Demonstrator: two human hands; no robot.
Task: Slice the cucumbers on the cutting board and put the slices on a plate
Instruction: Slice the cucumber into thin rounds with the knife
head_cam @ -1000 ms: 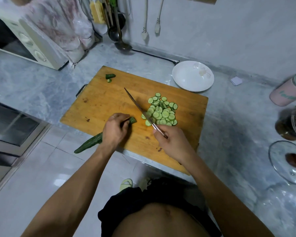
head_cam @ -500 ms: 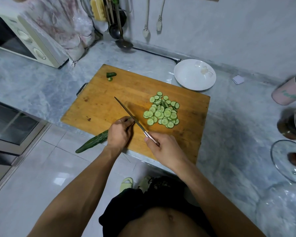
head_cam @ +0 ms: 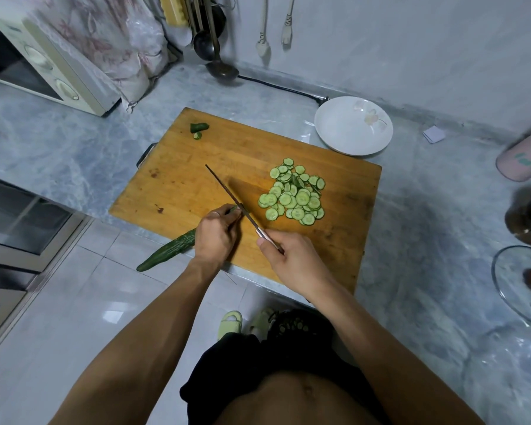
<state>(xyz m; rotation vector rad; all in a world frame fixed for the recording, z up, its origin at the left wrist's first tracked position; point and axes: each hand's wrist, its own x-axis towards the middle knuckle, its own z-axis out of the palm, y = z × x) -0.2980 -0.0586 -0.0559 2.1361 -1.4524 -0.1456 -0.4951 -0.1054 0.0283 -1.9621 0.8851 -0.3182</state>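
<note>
A wooden cutting board (head_cam: 196,167) lies on the grey marble counter. My left hand (head_cam: 216,233) grips a dark green cucumber (head_cam: 169,250) whose tail sticks out past the board's near edge over the floor. My right hand (head_cam: 292,259) holds a knife (head_cam: 230,197) by the handle, its blade set at the cucumber's cut end beside my left fingertips. A heap of thin cucumber slices (head_cam: 295,194) sits on the board to the right of the blade. Two cut end pieces (head_cam: 199,128) lie at the board's far left corner. An empty white plate (head_cam: 353,125) stands past the far right corner.
A microwave (head_cam: 43,65) and a plastic bag stand at the back left, ladles (head_cam: 218,56) hang at the wall. A pink canister (head_cam: 524,157), a dark jar (head_cam: 528,216) and a glass lid (head_cam: 521,280) crowd the right side. Tiled floor lies below left.
The knife has moved left from the slice heap to the cucumber's cut end. My left hand keeps its hold on the cucumber.
</note>
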